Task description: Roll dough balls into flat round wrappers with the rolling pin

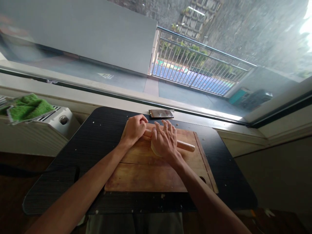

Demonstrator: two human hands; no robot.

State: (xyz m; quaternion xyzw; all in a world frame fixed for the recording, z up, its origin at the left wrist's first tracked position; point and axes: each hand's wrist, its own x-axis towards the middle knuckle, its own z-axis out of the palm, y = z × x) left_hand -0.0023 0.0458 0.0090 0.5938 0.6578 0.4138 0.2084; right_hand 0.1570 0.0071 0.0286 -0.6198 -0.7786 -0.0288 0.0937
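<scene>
A wooden rolling pin (186, 146) lies slantwise across the upper part of a wooden cutting board (151, 177). My left hand (135, 128) is curled closed around the pin's left end. Over the middle of the pin my right hand (164, 138) lies with its fingers stretched out and spread, palm down. A pale edge of what looks like flattened dough (154, 149) shows beside and under the right palm; most of it is hidden by that hand.
The board rests on a black table (90, 146) dotted with small crumbs. A phone (161, 113) lies at the table's far edge by the window sill. To the left, a green cloth (31, 107) is draped over a white heater (58, 120). A large window rises beyond the table.
</scene>
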